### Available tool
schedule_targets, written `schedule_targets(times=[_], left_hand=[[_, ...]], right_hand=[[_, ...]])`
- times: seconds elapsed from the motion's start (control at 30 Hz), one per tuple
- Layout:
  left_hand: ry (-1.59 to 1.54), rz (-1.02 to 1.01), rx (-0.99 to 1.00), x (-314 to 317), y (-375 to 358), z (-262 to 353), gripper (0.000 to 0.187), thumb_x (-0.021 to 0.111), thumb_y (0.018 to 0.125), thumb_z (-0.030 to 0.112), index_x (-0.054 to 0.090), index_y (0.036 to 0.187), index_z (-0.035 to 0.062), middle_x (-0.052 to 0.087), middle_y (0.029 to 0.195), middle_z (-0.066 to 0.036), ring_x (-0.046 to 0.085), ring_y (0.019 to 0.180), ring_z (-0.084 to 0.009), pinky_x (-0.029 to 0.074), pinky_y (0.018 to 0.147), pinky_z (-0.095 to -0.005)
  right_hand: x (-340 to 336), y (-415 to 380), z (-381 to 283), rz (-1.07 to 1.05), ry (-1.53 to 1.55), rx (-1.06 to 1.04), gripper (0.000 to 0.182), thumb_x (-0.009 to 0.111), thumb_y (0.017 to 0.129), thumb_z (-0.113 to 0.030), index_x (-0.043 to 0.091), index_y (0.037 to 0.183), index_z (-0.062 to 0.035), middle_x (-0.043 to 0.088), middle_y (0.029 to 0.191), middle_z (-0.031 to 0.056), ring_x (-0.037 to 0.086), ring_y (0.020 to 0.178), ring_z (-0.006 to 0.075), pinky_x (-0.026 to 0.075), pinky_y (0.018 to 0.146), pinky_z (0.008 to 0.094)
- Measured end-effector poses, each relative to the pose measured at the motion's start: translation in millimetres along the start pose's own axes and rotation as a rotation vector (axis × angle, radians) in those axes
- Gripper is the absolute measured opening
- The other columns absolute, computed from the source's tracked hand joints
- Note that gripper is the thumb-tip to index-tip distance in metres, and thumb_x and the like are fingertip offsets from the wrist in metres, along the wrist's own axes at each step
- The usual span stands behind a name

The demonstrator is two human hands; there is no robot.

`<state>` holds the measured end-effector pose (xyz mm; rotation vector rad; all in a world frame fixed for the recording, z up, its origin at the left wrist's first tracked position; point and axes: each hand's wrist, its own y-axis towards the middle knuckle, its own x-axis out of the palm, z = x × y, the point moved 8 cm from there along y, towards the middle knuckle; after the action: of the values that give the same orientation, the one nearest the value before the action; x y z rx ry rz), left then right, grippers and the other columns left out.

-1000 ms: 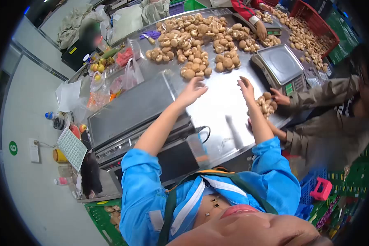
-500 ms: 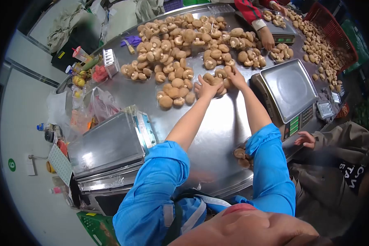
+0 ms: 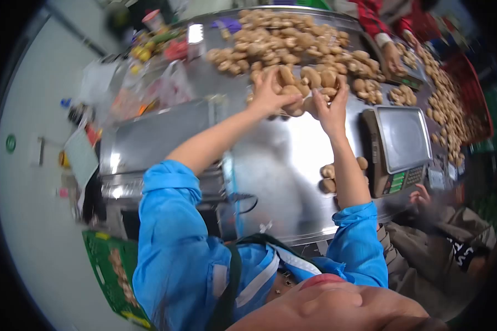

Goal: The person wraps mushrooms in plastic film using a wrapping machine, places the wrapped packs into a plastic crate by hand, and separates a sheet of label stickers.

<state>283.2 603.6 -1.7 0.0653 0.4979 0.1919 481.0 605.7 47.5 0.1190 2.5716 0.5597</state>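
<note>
At the near left we see a green plastic crate point(image 3: 96, 251) with pale brown mushrooms point(image 3: 119, 270) inside. Farther off sits a machine with a flat grey metal top point(image 3: 157, 132), with a crumpled translucent plastic bag point(image 3: 175, 85) just beyond it. In the middle stretches a shiny steel table point(image 3: 270, 171), and a crumpled purple item point(image 3: 227, 25) lies on its far part. Our left hand point(image 3: 271, 95) has its fingers and thumb bent around the left side of a batch of tan, round-capped mushrooms point(image 3: 310, 77). We hold this batch between both hands over the table, just on the near side of a big heap of tan mushrooms point(image 3: 292, 38). Our right hand point(image 3: 332, 103) grips the right side, its fingers reaching up along it and its thumb toward us. A small group of tan mushrooms point(image 3: 328, 177) rests nearer, beside our right forearm. To the right stands a boxy scale with a square silver pan point(image 3: 403, 138). A red-sleeved co-worker's hand point(image 3: 393, 58) is at the far right, its finger positions too blurred to tell.
</note>
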Motion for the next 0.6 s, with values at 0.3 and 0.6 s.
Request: schedule_targets(times=[0.3,0.6], left_hand=[[0.14,0.215,-0.184,-320.0,-169.5,-131.6,0.088,0.074,0.058,0.05,0.038,0.129,0.0108,0.031,0.127,-0.024,0.031,0.12,-0.0359,0.027,0.101,-0.0418],[0.228,0.179,-0.108,-429.9,-231.8,-214.4,0.067,0.058,0.076,0.048,0.04,0.128,0.011,0.036,0.129,-0.021,0.031,0.122,-0.0347,0.023,0.102,-0.0396]], right_hand=[[254.6,-137.3,-193.6,-0.465,0.236,0.049,0.072,0.062,0.076,-0.041,0.03,0.126,0.0003,0.039,0.121,0.0211,0.045,0.109,0.0349,0.038,0.09,0.0399],[319.8,-206.0,-249.2,-0.556,-0.087,-0.008,0.063,0.059,0.079,-0.043,0.038,0.123,-0.0032,0.059,0.092,0.0143,0.06,0.083,0.0245,0.045,0.074,0.0341]])
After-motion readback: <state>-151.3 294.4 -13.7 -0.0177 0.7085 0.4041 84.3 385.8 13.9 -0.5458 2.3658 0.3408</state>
